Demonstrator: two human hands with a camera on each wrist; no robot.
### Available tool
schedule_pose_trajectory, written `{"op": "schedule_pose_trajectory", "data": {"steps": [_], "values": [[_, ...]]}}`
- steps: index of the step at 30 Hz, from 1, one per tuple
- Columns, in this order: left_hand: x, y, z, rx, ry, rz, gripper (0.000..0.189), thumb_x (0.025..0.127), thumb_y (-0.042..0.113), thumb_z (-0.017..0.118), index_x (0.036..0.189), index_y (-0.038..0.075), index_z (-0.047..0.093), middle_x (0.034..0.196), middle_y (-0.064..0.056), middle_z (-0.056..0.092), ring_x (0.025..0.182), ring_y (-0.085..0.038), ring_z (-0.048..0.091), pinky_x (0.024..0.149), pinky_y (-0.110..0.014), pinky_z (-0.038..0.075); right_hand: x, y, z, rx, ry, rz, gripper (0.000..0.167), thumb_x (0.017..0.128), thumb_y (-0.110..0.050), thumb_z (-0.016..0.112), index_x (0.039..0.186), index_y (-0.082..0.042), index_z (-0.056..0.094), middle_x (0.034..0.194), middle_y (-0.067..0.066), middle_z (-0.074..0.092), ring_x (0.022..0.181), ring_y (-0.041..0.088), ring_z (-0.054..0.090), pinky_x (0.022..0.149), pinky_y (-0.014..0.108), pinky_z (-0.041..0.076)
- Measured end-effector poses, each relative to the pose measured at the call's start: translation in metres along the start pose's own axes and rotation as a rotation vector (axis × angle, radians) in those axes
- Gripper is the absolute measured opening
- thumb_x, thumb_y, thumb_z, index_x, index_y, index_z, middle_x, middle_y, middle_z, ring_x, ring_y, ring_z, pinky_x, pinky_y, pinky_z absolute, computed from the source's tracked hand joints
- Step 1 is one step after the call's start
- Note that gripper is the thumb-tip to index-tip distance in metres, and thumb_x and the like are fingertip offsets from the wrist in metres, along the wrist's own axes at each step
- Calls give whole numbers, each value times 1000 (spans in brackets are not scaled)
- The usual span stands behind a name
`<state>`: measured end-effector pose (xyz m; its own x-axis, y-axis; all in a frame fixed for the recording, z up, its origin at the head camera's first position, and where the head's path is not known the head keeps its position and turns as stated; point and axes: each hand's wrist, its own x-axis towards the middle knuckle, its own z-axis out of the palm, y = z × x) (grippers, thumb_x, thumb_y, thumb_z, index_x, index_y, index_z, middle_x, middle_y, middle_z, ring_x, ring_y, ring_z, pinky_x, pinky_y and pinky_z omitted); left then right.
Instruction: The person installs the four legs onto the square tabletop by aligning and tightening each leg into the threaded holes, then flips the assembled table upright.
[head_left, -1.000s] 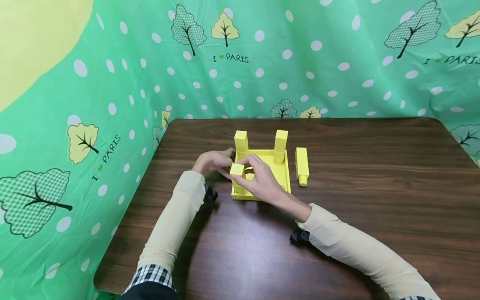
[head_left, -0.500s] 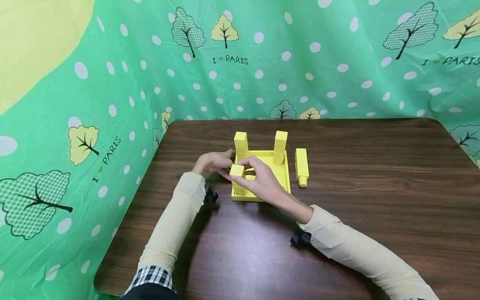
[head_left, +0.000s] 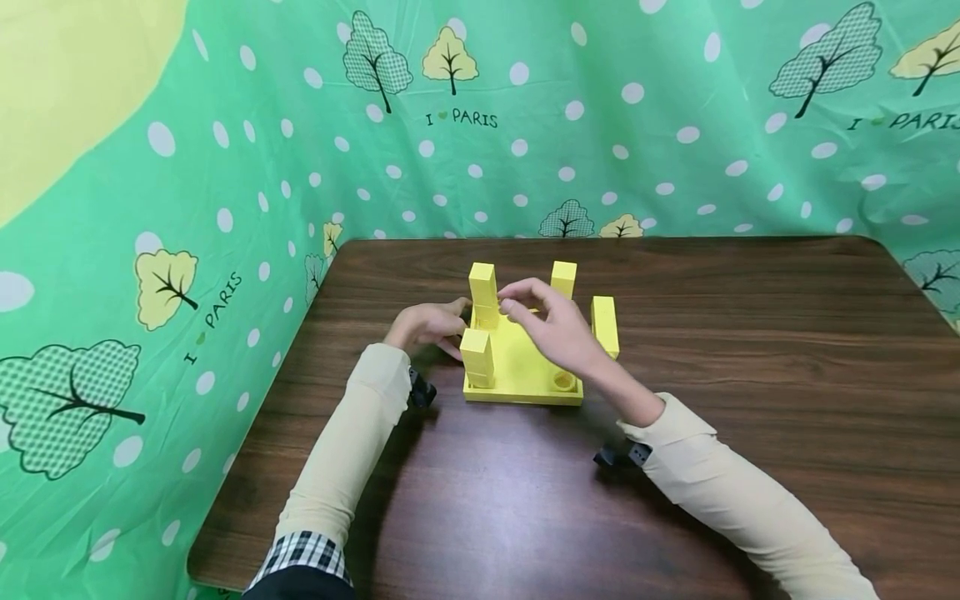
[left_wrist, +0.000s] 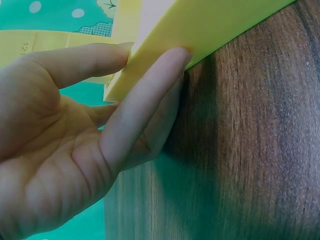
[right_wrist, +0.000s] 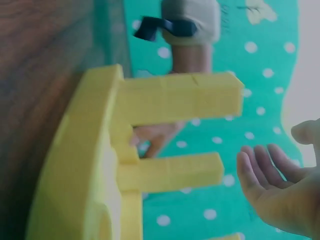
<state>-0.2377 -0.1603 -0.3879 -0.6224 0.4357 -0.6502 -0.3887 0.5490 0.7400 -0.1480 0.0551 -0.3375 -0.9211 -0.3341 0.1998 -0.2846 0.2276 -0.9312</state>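
Note:
A yellow square base (head_left: 521,354) with a raised rim lies on the table. Square posts stand upright at its front-left (head_left: 477,358), back-left (head_left: 483,292) and back-right corners, the back-right post (head_left: 564,279) partly covered. A round socket (head_left: 564,381) shows at the front-right corner. My left hand (head_left: 427,323) holds the left side of the base; in the left wrist view, thumb and fingers pinch its edge (left_wrist: 200,30). Over the base hovers my right hand (head_left: 558,325), holding nothing. The right wrist view shows this hand (right_wrist: 285,190) with loosely bent fingers, apart from the posts.
A loose yellow post (head_left: 604,321) lies to the right of the base, its near end hidden by my right hand. Dark wooden tabletop (head_left: 750,350) extends around it. A green patterned cloth (head_left: 660,108) hangs behind and to the left.
My right hand has let go of the front-left post and moved up and to the right over the base. The post stays upright. My left hand has not moved.

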Motion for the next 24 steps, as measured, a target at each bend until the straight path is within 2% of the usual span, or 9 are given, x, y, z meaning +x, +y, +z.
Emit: {"op": "schedule_pose_trajectory", "data": {"steps": [5,10,14,18,20,24], "values": [[0,-1,-1,6,-1,-1,78,91,0,56,152,17,9,151,-15,20,107,-28,60,83,-39,59,4,-5,-20,87,50,19,28,99,-22,53,119,-2,59,116,14,63,106,28,62,93,32,54],[1,-1,-2,-1,0,-1,77,91,0,56,151,16,11,149,-15,23,108,-29,60,83,-38,59,4,-4,-42,140,109,40,31,99,-24,54,119,0,57,114,11,61,105,26,62,92,29,55],[2,0,-1,3,2,-8,80,91,1,56,153,16,7,154,-14,16,112,-27,58,83,-38,59,3,0,-57,148,155,49,34,99,-25,53,119,2,56,110,12,60,100,20,64,89,28,56],[1,0,-1,14,3,-17,85,92,1,56,154,18,0,158,-11,5,114,-26,57,84,-38,59,3,5,-70,144,187,85,35,99,-27,53,119,1,56,113,14,58,100,20,63,88,26,56],[1,0,-1,17,0,-23,87,92,1,55,154,19,-3,158,-11,6,113,-26,58,84,-38,59,4,9,-75,140,194,118,36,99,-29,52,119,0,55,115,14,57,101,20,63,89,26,56],[1,0,-2,17,-9,-32,89,91,-2,53,154,21,-5,152,-14,19,112,-27,58,85,-38,58,5,18,-86,157,195,201,40,98,-34,52,121,-1,53,117,14,57,102,19,63,90,24,55]]}}
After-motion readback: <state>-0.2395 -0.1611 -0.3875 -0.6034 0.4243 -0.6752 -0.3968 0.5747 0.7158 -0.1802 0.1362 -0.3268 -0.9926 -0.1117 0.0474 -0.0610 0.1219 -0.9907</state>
